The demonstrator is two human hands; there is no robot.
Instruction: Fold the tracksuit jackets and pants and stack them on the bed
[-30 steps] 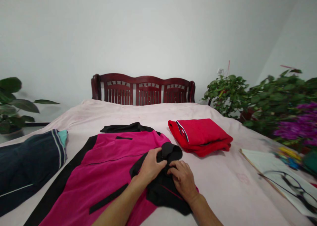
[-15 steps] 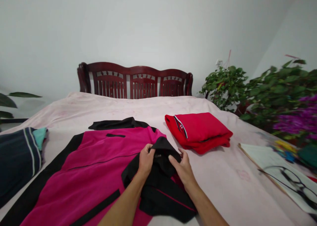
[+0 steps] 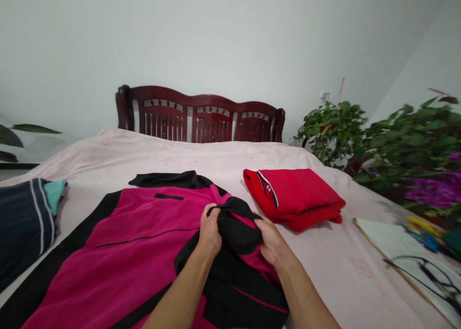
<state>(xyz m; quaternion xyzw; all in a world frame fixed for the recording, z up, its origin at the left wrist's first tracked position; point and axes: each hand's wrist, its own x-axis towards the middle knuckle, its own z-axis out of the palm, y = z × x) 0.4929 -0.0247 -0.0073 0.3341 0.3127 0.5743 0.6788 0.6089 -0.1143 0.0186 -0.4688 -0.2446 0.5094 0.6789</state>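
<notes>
A magenta and black fleece jacket point(image 3: 137, 233) lies spread on the bed, collar away from me. Near its right side, a black part of the jacket point(image 3: 237, 230) is bunched up and raised, with some magenta showing beside it. My left hand point(image 3: 209, 230) grips this bunch from the left. My right hand point(image 3: 271, 242) holds it from the right. The fabric under my forearms is partly hidden.
A folded red garment point(image 3: 298, 197) lies to the right of the jacket, and a folded navy garment with teal trim point(image 3: 23, 223) lies to the left. Both are on a pale pink bed sheet point(image 3: 201, 158). A sheet-topped board point(image 3: 392, 247) with eyeglasses point(image 3: 428, 276) sits at the right. Leafy plants point(image 3: 410, 141) stand beyond it.
My hands have drawn closer together, and the black fabric is now gathered into a rounder bunch between them. The view has shifted slightly.
</notes>
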